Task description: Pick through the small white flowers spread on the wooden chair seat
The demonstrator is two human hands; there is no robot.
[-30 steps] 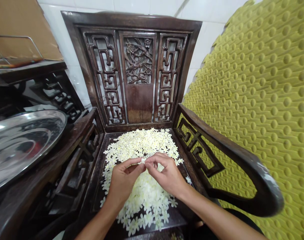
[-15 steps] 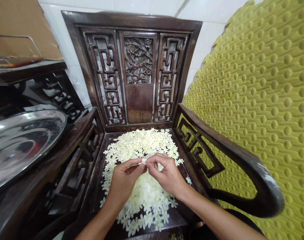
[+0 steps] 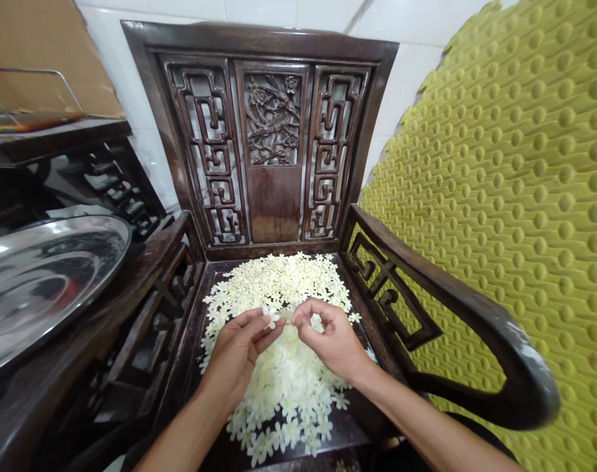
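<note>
Pale yellow-white flowers [image 3: 293, 278] cover much of the seat of a dark carved wooden chair [image 3: 276, 196]. Over them, my left hand [image 3: 242, 341] pinches a single white flower [image 3: 271, 317] between thumb and fingers. Just to its right is my right hand [image 3: 327, 337], its thumb and forefinger pressed together; whatever is between those fingertips is too small to make out. A small gap separates the two hands.
The chair's armrests [image 3: 440, 295] rise on both sides. A round shiny metal tray [image 3: 47, 275] lies at the left, near a wire rack [image 3: 33, 71]. Yellow bumpy matting [image 3: 514, 164] stands along the right.
My hands have come slightly apart from where their fingertips met. The flower now shows more fully at my left fingertips, a little further left.
</note>
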